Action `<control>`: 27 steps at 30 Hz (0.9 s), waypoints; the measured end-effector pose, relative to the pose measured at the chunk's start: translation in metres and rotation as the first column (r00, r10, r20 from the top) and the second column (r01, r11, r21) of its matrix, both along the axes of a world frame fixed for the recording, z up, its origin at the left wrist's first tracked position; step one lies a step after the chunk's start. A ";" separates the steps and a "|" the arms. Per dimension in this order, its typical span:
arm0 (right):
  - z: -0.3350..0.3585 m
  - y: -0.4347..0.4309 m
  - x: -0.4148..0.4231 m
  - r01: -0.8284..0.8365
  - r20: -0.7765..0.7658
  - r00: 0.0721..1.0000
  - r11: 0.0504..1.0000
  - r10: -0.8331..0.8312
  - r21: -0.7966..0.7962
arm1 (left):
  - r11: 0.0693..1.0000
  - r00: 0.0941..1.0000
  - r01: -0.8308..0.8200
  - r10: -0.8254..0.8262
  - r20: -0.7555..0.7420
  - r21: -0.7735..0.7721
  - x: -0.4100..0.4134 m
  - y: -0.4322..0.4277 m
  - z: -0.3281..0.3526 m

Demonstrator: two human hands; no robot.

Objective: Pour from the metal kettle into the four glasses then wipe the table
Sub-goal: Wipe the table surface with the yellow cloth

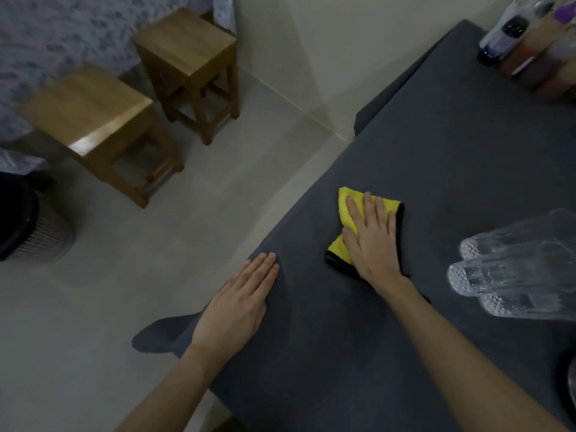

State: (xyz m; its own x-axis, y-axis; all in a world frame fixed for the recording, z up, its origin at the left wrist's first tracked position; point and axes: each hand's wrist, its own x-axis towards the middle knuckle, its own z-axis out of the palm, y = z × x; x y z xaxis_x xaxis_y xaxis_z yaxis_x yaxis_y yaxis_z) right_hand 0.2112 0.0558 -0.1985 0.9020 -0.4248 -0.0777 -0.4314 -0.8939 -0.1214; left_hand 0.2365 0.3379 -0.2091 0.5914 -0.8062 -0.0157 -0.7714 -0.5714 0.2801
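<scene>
A table under a dark grey cloth (452, 157) fills the right side of the view. My right hand (372, 241) presses flat on a folded yellow cloth with a black edge (347, 202) lying on the table. Resting flat on the table's left edge, my left hand (240, 302) holds nothing and its fingers lie together. Clear patterned glasses (511, 269) stand in a blurred cluster at the right, close to my right forearm. A dark rounded edge at the lower right corner (568, 388) may be the kettle; too little shows to tell.
Bottles and containers (526, 42) stand at the table's far right corner. Two wooden stools (187, 54) (90, 110) are on the pale tiled floor to the left. A dark bin (28, 222) sits at the left edge.
</scene>
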 end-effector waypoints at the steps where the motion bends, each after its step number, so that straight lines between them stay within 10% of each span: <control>1: 0.000 0.006 -0.002 -0.033 -0.003 0.999 0.999 0.033 0.004 | 1.000 1.000 -0.002 0.002 -0.006 0.001 0.000 0.000 0.001; 13: 0.008 0.055 -0.111 -0.506 0.042 0.862 0.851 0.505 0.142 | 1.000 0.999 0.020 -0.019 -0.044 0.021 0.004 -0.003 0.015; 27: 0.002 0.014 -0.219 0.112 -0.064 0.992 0.993 -0.111 0.023 | 0.999 0.999 -0.051 0.051 -0.014 0.004 0.011 -0.022 0.012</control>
State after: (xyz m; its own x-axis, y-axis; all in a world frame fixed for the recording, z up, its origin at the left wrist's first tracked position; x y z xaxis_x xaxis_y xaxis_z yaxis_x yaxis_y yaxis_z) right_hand -0.0078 0.0700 -0.1970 0.8422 -0.5193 -0.1451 -0.5356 -0.8367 -0.1143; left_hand 0.2471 0.3162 -0.1967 0.6317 -0.7747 -0.0269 -0.7371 -0.6111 0.2884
